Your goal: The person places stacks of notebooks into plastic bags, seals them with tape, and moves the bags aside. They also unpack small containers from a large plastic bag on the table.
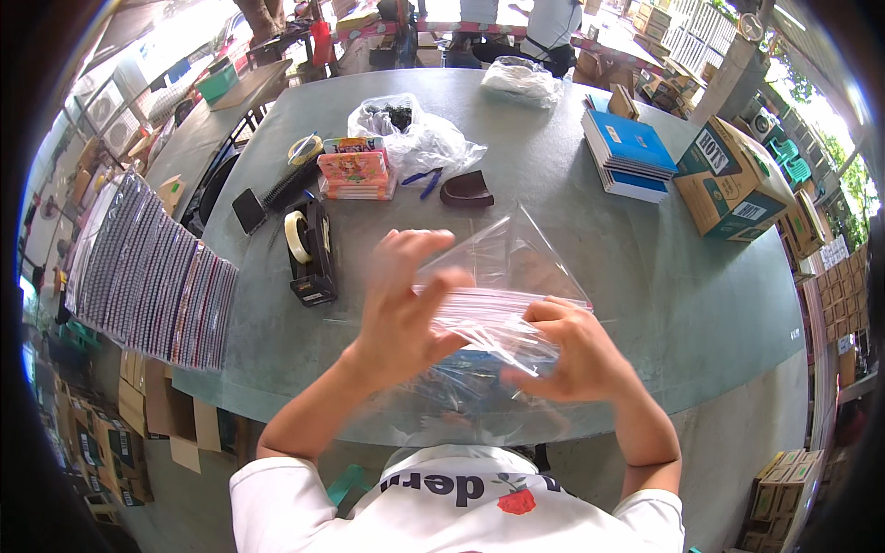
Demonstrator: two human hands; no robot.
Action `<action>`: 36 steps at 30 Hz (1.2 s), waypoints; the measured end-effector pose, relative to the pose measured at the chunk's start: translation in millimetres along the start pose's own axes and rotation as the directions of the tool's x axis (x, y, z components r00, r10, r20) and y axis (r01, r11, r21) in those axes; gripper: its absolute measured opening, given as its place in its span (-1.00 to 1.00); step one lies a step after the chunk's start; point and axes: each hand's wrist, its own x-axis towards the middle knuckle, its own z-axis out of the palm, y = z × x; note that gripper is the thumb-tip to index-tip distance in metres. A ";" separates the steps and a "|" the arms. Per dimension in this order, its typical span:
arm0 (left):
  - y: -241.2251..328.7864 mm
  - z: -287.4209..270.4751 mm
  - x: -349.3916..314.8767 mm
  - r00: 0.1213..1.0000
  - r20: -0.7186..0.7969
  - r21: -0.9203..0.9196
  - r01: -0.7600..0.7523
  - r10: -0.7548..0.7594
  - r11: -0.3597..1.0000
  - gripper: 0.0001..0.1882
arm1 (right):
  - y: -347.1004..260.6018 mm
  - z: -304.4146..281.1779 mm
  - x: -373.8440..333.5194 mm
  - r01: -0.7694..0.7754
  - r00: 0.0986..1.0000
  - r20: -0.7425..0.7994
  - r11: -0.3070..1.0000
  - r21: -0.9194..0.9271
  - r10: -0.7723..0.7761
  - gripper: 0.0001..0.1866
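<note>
A stack of thin booklets or paper (493, 304), its pale and pinkish edges turned up, lies in loose clear plastic film (530, 244) close in front of me. The film rises to a point beyond the stack and creases over its near side. My left hand (401, 309), smeared a little by motion, is at the stack's left end with its fingers spread apart. At the right end, my right hand (581, 350) has its fingers bent over the stack and film, gripping them. Something blue shows through the plastic beneath the stack.
A tape dispenser (315, 258), pink packs (357, 172), blue-handled pliers (428, 182), a dark brown curved piece (467, 189) and a white plastic bag (438, 143) lie beyond my hands. Wrapped notebooks (152, 272) are piled left; blue books (631, 143) and a cardboard box (733, 180) stand right.
</note>
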 end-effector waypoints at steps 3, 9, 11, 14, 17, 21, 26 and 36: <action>-21.2 -7.5 12.7 0.991 -0.014 -0.099 0.131 -0.133 0.986 -0.22 | 2.8 21.7 -7.1 -0.123 0.914 -0.406 0.959 -0.254 0.009 -0.49; -60.2 4.3 35.1 0.587 0.795 -0.414 0.707 -0.150 0.574 -0.57 | 34.5 -14.8 41.9 -0.338 0.885 -0.359 0.940 -0.052 0.298 -0.10; -42.5 -4.4 45.9 0.665 0.740 -0.383 0.539 -0.100 0.750 -0.60 | 46.0 -25.1 54.4 -0.468 0.872 0.270 0.858 0.212 0.409 -0.34; -18.0 -19.1 22.5 0.835 0.537 -0.162 -0.035 0.118 0.986 -0.47 | 11.1 -20.7 37.9 0.034 0.976 0.200 0.846 -0.533 0.087 -0.49; 6.2 -39.1 -13.7 0.823 0.548 0.034 -0.204 0.153 0.978 -0.38 | -14.6 -3.7 -19.0 0.139 0.974 0.226 0.755 -0.641 0.013 -0.48; -6.7 -15.2 -59.1 0.873 0.374 0.244 -0.420 0.314 0.874 -0.46 | -15.2 6.9 -40.7 0.081 0.993 0.116 0.873 -0.481 -0.028 -0.36; -13.2 -3.7 -58.4 0.926 0.225 0.268 -0.357 0.303 0.895 -0.64 | 1.9 27.4 12.4 0.082 0.996 0.020 0.826 -0.558 -0.085 -0.24; -225.2 -22.4 -175.1 0.161 -0.088 -0.361 0.915 -0.983 0.182 -0.57 | -6.9 22.1 17.1 0.055 0.996 0.093 0.840 -0.540 -0.005 -0.15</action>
